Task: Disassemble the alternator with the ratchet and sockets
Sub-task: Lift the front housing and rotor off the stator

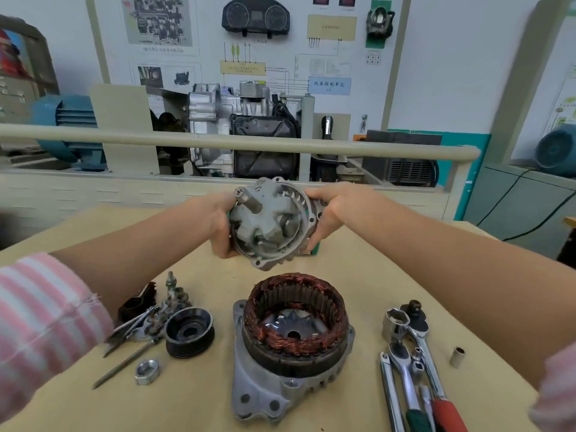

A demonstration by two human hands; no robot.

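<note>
Both hands hold up the alternator's rotor and end housing (270, 222) above the table, its threaded shaft pointing toward me. My left hand (219, 224) grips its left rim and my right hand (325, 213) grips its right rim. Below it on the table sits the other housing half with the copper stator winding (294, 325). Left of that lie the black pulley (189, 332), a large nut (147, 371) and several long bolts (124, 366). At the right lie ratchets (414, 366) with red and green handles, a large socket (395, 325) and a small socket (457, 357).
The work lies on a tan cardboard sheet (199, 400) over the table. A black plastic part (137, 304) and small metal brackets (149, 322) lie near the pulley. A beige rail (218, 141), a cutaway engine and a wall display board stand behind.
</note>
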